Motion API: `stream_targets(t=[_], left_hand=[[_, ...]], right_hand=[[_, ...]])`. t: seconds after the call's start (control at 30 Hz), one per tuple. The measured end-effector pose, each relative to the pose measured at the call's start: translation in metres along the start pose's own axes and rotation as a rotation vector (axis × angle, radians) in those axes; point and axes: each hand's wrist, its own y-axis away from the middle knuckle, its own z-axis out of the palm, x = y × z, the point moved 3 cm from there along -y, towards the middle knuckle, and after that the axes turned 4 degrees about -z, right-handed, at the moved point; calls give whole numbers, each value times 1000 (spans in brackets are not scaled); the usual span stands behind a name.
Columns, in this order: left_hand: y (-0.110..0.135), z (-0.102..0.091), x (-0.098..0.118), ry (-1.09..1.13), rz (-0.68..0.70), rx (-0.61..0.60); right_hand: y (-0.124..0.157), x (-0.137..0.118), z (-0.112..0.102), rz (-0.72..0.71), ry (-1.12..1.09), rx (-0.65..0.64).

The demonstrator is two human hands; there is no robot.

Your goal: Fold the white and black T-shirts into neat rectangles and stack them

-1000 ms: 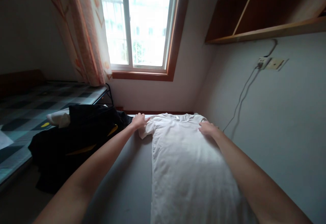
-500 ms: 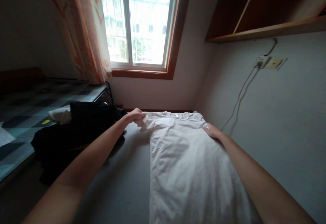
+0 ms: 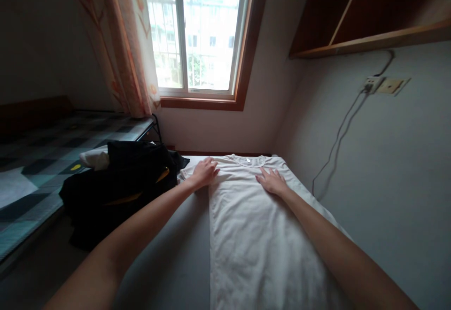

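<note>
a heap of black clothes [image 3: 120, 185] lay at the left edge of the grey surface [image 3: 176, 263]. the left hand [image 3: 205, 173] rested flat, fingers together, on a shoulder of the white t-shirt [image 3: 253, 239]. the right hand [image 3: 271, 182], fingers spread, pressed its chest. the shirt lay along the right edge, collar toward the far edge.

Before you, the grey tabletop [image 3: 176, 253] carries a white T-shirt [image 3: 253, 235] spread flat, collar at the far end, and a black clothes heap [image 3: 120, 183] at its left edge.
</note>
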Motion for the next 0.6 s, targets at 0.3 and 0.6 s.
stream_targets(t=[0.3,0.6], left_hand=[[0,45,17,8,-95,-156],[-25,53,-4,-16,-149,-238]], right_hand=[[-8,-21,10,41,-35,28],[-29,-27,7,38,-43,44]])
